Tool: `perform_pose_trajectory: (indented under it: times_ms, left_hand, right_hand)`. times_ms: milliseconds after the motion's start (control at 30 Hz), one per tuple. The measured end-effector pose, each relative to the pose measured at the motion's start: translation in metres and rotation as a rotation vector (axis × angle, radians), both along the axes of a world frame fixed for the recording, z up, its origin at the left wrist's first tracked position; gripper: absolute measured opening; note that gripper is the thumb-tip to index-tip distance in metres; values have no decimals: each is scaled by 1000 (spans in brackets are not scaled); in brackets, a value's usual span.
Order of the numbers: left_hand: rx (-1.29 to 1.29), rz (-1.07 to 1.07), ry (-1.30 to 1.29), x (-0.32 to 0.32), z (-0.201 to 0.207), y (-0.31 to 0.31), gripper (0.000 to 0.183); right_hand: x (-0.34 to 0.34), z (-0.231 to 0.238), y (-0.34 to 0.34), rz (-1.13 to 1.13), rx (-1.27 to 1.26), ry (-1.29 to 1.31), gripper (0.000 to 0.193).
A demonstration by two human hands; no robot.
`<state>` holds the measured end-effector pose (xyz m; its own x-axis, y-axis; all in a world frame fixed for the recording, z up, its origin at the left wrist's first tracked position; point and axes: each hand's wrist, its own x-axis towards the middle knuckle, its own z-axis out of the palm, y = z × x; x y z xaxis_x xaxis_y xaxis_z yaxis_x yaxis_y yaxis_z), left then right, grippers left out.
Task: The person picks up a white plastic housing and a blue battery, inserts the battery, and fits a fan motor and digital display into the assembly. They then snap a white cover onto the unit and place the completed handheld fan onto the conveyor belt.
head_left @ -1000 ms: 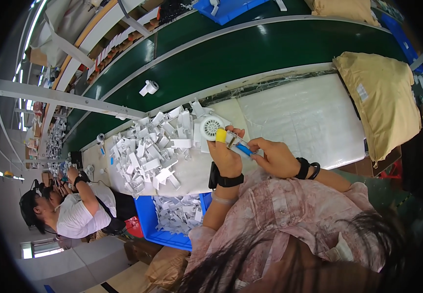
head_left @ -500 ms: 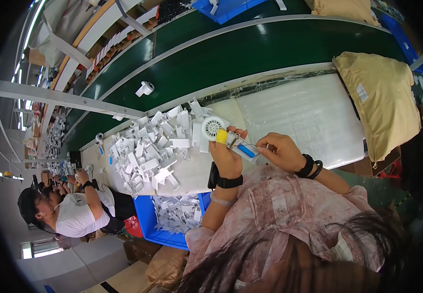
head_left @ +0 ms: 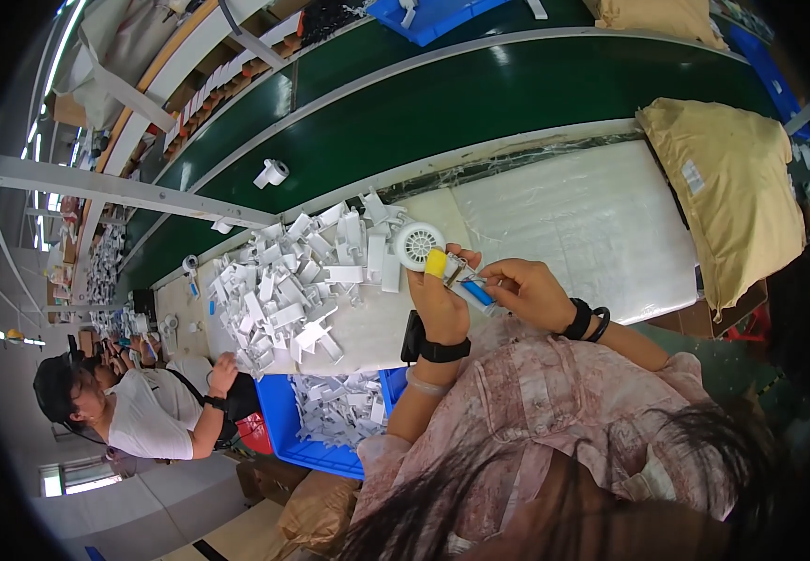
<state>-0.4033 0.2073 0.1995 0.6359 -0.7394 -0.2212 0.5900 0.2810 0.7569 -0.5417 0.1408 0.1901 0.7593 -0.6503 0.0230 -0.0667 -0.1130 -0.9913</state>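
Observation:
My left hand (head_left: pixel 442 310) is closed round a small white handheld fan (head_left: pixel 419 245), its round grille pointing away from me. A yellow cover (head_left: pixel 436 263) wraps the left thumb. The fan's handle lies open toward my right hand, and a blue cylindrical battery (head_left: pixel 476 292) shows in it. My right hand (head_left: pixel 534 294) pinches a thin wire beside the battery, fingertips close to the handle. The wire's end is hidden by the fingers. Left of the fan, a heap of white plastic housings (head_left: pixel 283 290) covers part of the worktable (head_left: pixel 372 341).
A blue bin (head_left: pixel 279 421) of white parts stands below the table edge. Beyond runs a green conveyor (head_left: pixel 358 150) carrying another white fan (head_left: pixel 271 174). A padded sheet (head_left: pixel 573 224) and a large tan sack (head_left: pixel 723 196) lie rightward. A co-worker (head_left: pixel 157 407) sits at left.
My hands and the fan have shifted slightly right, with the right fingers nearer the handle. The co-worker's hand has come toward the heap. The fan on the conveyor has slid a little left.

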Motion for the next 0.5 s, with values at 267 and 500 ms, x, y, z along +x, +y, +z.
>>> perform_pose_trajectory:
  times_ms: [267, 500]
  left_hand:
    - [-61, 15, 29, -2, 4, 1, 27]
    - [-3, -30, -60, -2, 1, 3, 30]
  right_hand:
    - [1, -3, 0, -36, -492, -13, 23]
    - [2, -4, 0, -57, -737, 14, 16]
